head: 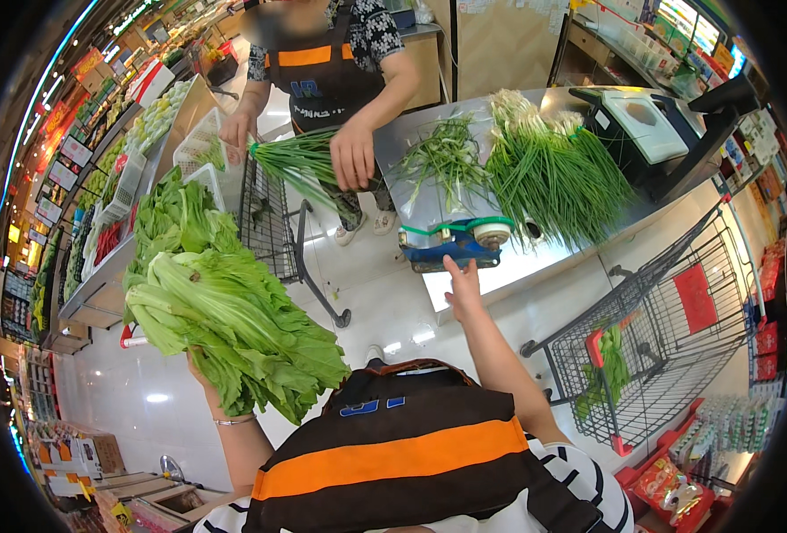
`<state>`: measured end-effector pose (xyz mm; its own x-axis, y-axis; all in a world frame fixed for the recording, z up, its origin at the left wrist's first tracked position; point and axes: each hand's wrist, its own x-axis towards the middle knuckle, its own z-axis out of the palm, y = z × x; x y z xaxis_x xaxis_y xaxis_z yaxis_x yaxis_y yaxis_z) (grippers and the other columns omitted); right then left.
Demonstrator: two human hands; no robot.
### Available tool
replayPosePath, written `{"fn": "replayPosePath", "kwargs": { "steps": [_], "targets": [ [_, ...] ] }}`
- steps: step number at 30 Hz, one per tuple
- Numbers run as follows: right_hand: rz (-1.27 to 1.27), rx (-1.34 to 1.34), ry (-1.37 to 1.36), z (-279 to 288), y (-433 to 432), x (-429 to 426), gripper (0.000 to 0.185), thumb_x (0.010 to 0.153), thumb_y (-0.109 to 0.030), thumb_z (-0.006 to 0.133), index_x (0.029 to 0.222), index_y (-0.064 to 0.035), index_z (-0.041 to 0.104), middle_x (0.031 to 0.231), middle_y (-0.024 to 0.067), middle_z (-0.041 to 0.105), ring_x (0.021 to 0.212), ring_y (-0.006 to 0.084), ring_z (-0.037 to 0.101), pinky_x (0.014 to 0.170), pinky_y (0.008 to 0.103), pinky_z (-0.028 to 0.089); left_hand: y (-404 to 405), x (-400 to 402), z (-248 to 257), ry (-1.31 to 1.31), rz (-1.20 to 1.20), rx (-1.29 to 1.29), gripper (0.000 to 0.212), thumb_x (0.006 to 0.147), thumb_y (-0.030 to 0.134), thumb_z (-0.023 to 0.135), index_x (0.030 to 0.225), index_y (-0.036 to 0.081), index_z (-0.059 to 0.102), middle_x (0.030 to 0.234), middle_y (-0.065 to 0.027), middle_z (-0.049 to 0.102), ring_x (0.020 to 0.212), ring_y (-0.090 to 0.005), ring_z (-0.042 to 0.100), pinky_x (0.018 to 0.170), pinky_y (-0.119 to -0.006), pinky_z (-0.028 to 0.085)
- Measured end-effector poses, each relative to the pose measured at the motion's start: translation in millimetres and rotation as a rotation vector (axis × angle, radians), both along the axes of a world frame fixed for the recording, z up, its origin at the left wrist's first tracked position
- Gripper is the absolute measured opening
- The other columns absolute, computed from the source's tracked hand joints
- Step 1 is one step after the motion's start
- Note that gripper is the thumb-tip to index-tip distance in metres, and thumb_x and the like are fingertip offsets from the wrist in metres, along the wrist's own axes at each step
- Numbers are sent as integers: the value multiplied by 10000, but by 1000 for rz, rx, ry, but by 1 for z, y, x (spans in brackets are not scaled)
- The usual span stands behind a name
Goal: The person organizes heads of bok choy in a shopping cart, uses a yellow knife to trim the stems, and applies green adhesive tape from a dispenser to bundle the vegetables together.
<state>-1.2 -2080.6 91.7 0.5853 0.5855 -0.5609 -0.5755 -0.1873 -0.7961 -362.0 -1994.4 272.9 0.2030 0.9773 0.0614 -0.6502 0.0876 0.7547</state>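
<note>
A large bunch of leafy green lettuce (233, 326) rests on my left hand (196, 366), which is mostly hidden under the stalks. My right hand (465, 283), fingers spread, is at the near edge of a blue tape dispenser (450, 250) with a green tape roll, on the corner of the metal counter (400, 143). Whether the fingertips touch it I cannot tell. Behind the dispenser lie loose green stalks (450, 156) and a big heap of scallions (553, 180). Across from me a co-worker holds a tied bunch of scallions (300, 156) in both hands.
More leafy greens (180, 213) lie beyond my lettuce at the left. A wire shopping cart (266, 226) stands between the produce stand and the counter. Another cart (653, 353), with greens inside, is at the right. A weighing scale (643, 126) sits at the counter's far right.
</note>
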Motion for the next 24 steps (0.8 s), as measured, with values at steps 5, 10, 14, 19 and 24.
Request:
{"fn": "replayPosePath", "kwargs": {
  "steps": [5, 10, 14, 19, 24],
  "targets": [
    [-207, 102, -330, -17, 62, -16, 954, 741, -360, 748, 1402, 81, 221, 1422, 221, 304, 1304, 297, 307, 1072, 360, 250, 38, -26, -23, 24, -23, -58, 531, 844, 376, 593, 1228, 21, 499, 1126, -150, 583, 963, -296, 606, 784, -427, 541],
    [-386, -191, -750, -65, 90, 9, 751, 797, -251, 713, 1358, 61, 323, 1335, 211, 405, 1225, 288, 396, 1038, 353, 301, 105, 2, -20, -33, -236, -102, 466, 808, 336, 598, 1140, 11, 555, 1038, -141, 631, 893, -293, 634, 782, -410, 537],
    [-324, -38, -822, -65, 69, 11, 749, 859, -242, 642, 1401, 71, 230, 1382, 245, 344, 1275, 317, 344, 1073, 378, 252, 148, -9, -49, -136, -290, -265, 464, 768, 245, 604, 1150, -14, 559, 1059, -165, 635, 911, -310, 639, 794, -426, 533],
    [25, 146, -643, -43, 36, 56, 629, 876, -76, 589, 1415, 8, 276, 1228, 130, 504, 1036, 176, 524, 894, 277, 423, 175, -7, -51, -55, -294, -253, 482, 764, 263, 570, 1165, -2, 552, 1059, -154, 635, 918, -302, 635, 807, -428, 522],
    [168, 5, -786, -4, 19, 98, 496, 837, -124, 628, 1280, 37, 472, 1002, 80, 598, 847, 142, 556, 762, 279, 460, 198, -6, -61, 23, -460, -327, 452, 809, 325, 560, 1155, 35, 552, 1023, -112, 617, 856, -241, 621, 710, -365, 516]
  ]
}}
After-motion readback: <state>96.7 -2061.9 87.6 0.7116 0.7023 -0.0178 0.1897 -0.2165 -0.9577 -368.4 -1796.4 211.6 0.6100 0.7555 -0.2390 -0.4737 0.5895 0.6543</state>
